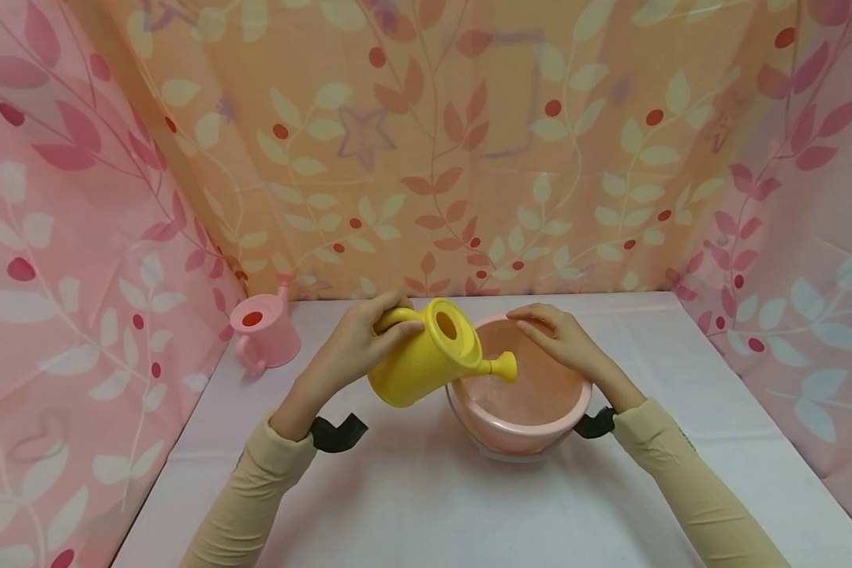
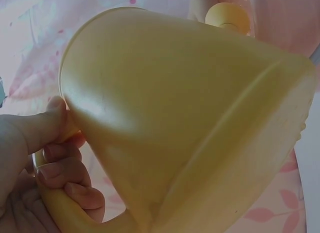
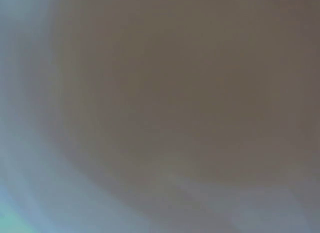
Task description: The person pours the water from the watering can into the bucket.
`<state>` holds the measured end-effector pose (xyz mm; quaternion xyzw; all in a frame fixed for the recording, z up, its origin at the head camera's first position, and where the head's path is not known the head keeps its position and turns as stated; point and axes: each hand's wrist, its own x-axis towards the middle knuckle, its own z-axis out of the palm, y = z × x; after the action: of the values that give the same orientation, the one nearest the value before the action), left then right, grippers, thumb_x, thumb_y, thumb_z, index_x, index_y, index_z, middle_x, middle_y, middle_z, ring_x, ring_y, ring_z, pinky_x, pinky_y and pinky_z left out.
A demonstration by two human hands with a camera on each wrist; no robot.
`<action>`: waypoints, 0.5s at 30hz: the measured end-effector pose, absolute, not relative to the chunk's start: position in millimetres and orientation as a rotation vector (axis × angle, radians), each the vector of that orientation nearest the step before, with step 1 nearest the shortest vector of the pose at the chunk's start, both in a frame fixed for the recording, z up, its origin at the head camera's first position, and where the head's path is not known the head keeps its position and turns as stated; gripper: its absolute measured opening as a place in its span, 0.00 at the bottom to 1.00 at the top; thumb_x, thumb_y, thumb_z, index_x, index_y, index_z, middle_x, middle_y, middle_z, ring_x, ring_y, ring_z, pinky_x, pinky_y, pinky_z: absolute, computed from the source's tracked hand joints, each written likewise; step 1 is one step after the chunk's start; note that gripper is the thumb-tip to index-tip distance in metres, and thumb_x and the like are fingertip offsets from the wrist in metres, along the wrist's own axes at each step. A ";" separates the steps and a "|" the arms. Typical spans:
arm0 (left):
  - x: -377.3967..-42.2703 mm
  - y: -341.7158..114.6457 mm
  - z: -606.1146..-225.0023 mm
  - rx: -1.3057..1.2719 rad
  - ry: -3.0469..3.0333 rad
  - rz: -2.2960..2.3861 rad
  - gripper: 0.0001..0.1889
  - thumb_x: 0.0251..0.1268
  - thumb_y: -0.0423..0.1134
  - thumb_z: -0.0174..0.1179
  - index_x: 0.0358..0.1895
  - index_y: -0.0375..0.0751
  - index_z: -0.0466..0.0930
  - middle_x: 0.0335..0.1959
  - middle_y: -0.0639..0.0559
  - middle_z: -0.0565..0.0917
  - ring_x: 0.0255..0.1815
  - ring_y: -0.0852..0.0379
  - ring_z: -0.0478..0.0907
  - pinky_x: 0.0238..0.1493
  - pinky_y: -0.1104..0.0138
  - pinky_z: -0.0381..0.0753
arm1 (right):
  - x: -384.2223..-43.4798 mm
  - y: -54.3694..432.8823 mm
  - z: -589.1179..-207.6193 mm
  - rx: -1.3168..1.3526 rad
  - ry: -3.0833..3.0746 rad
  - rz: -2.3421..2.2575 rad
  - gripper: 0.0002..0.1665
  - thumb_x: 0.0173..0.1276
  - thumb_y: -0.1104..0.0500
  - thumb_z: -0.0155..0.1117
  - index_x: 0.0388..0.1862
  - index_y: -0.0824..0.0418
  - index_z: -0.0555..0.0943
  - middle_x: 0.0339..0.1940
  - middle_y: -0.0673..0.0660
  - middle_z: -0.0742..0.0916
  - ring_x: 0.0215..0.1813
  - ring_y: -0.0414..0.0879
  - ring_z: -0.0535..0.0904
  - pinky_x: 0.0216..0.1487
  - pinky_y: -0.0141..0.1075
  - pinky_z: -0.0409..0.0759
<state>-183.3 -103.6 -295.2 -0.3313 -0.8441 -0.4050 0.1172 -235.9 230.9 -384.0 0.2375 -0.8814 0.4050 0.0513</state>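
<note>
My left hand (image 1: 358, 335) grips the handle of a yellow watering can (image 1: 415, 367), with its fingers curled through the loop and the thumb at the can's edge. The can is raised and tips to the right, its spout (image 1: 500, 367) over the inside of a round pink pot (image 1: 514, 434). The left wrist view shows the can (image 2: 165, 98) large from the side. At the pot's far right, my right hand (image 1: 561, 343) holds the rim, thumb toward the inside; some of its fingers are hidden. The right wrist view is a close blur.
A smaller pink watering can (image 1: 277, 339) stands at the back left of the white table (image 1: 433, 513). Leaf-patterned cloth (image 1: 468, 158) rises along the back and both sides. A pale base shows under the pot.
</note>
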 end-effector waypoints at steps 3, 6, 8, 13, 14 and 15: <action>-183.0 -104.4 -295.1 -0.971 -2.464 -1.177 0.09 0.59 0.46 0.61 0.36 0.48 0.74 0.26 0.57 0.75 0.27 0.60 0.69 0.30 0.69 0.71 | -235.6 230.9 -384.2 0.717 -2.687 1.243 0.16 0.68 0.56 0.57 0.54 0.51 0.77 0.54 0.50 0.81 0.61 0.48 0.71 0.62 0.51 0.67; -182.7 -105.1 -295.1 -0.967 -2.465 -1.178 0.09 0.59 0.46 0.62 0.36 0.48 0.74 0.26 0.57 0.75 0.27 0.60 0.69 0.30 0.69 0.72 | -235.5 231.0 -384.4 0.711 -2.694 1.249 0.16 0.69 0.56 0.57 0.54 0.51 0.77 0.54 0.51 0.81 0.61 0.48 0.71 0.62 0.51 0.67; -182.5 -105.4 -295.0 -0.967 -2.465 -1.181 0.09 0.59 0.46 0.62 0.36 0.47 0.74 0.26 0.57 0.75 0.27 0.60 0.69 0.30 0.69 0.71 | -235.4 231.0 -384.5 0.710 -2.696 1.250 0.16 0.69 0.56 0.57 0.54 0.51 0.77 0.54 0.51 0.80 0.61 0.48 0.71 0.62 0.51 0.67; -181.1 -105.7 -294.2 -0.971 -2.463 -1.189 0.09 0.59 0.46 0.62 0.36 0.48 0.74 0.26 0.58 0.75 0.27 0.61 0.69 0.31 0.69 0.72 | -235.2 231.4 -384.0 0.721 -2.684 1.248 0.16 0.69 0.57 0.57 0.54 0.51 0.77 0.54 0.51 0.81 0.61 0.48 0.71 0.62 0.51 0.67; -180.9 -105.8 -294.2 -0.974 -2.461 -1.189 0.09 0.59 0.46 0.62 0.36 0.48 0.74 0.26 0.58 0.75 0.27 0.61 0.69 0.31 0.69 0.72 | -235.1 231.4 -383.8 0.723 -2.682 1.248 0.16 0.69 0.57 0.57 0.54 0.51 0.77 0.53 0.51 0.81 0.61 0.48 0.71 0.62 0.51 0.67; -180.5 -105.8 -294.1 -0.976 -2.460 -1.188 0.09 0.59 0.46 0.62 0.36 0.48 0.74 0.26 0.58 0.74 0.27 0.61 0.69 0.31 0.69 0.72 | -234.9 231.3 -383.5 0.723 -2.680 1.248 0.16 0.69 0.57 0.57 0.54 0.51 0.77 0.53 0.51 0.81 0.61 0.48 0.71 0.62 0.51 0.67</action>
<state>-180.5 -105.8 -294.1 -0.3339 -0.8419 -0.4067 0.1198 -234.9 231.3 -383.5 0.2374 -0.8795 0.4095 0.0492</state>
